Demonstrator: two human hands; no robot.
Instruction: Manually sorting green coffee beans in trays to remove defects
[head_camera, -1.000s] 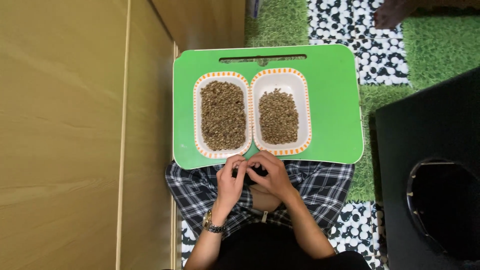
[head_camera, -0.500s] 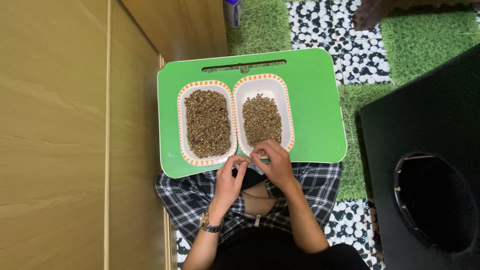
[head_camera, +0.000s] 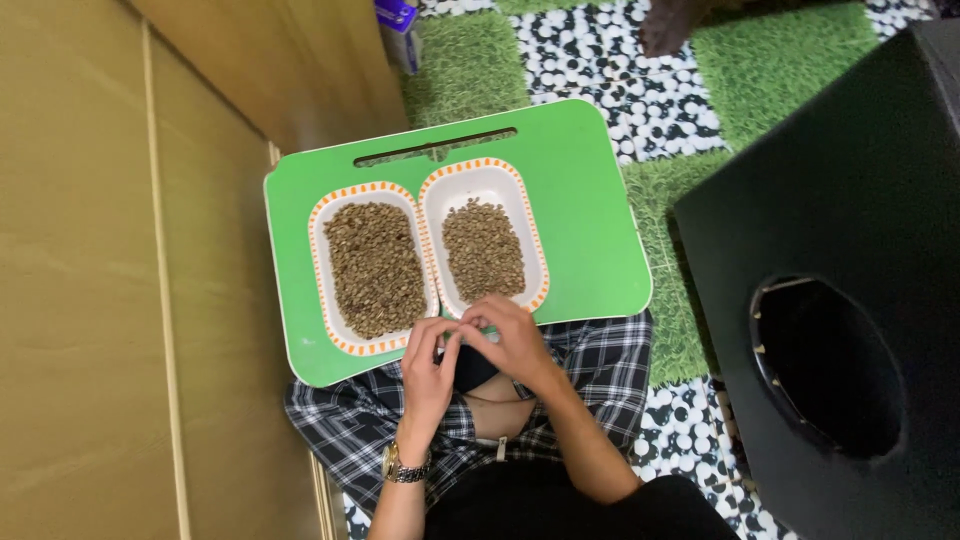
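A green tray (head_camera: 585, 230) rests across my lap. On it stand two white oblong dishes with orange-striped rims. The left dish (head_camera: 322, 265) holds a full layer of small brown-green beans (head_camera: 375, 270). The right dish (head_camera: 497, 180) holds a smaller heap of the same beans (head_camera: 482, 250). My left hand (head_camera: 428, 375), with a metal wristwatch, and my right hand (head_camera: 515, 345) meet fingertip to fingertip at the tray's near edge, just below the two dishes. Both hands' fingers are pinched together; anything held between them is too small to see.
A tan wooden panel (head_camera: 90, 300) fills the left side. A large black box with a round hole (head_camera: 830, 330) stands at the right. The floor has green turf and black-and-white pebble tiles (head_camera: 590, 70). A blue object (head_camera: 398, 15) lies at the top. Another person's foot (head_camera: 668, 25) shows at the top.
The view has swung, so the tray now sits left and tilted. My hands have moved up from my lap to the tray's near edge, still pinched together.
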